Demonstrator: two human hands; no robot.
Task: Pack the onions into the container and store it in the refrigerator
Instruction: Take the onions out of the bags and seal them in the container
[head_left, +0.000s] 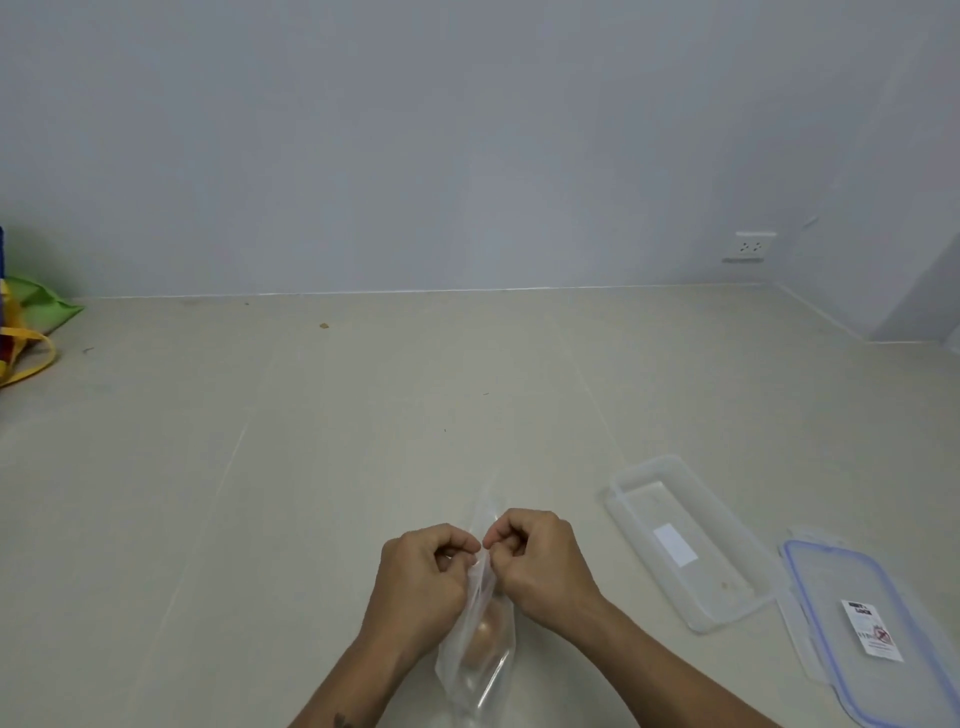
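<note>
Our left hand (423, 571) and right hand (540, 561) were both curled tight, fingertips pinching the two sides of the mouth of a clear plastic bag (475, 654) that lay on the pale counter (311, 441) directly in front of us. Through the film we could make out one onion (480, 636), brownish and round; whether more lay below it we could not tell. We judged the bag thin, limp and slippery, best gripped at its top edge as we had it, while the onion looked firm, fairly light, with papery skin that might flake.

To the right, well apart from the bag, the clear rectangular container (685, 540) stood open with a blank white sticker on it. Just beside it lay the blue-sealed lid (872, 629), whose label carried dark print too small for us to read.
</note>
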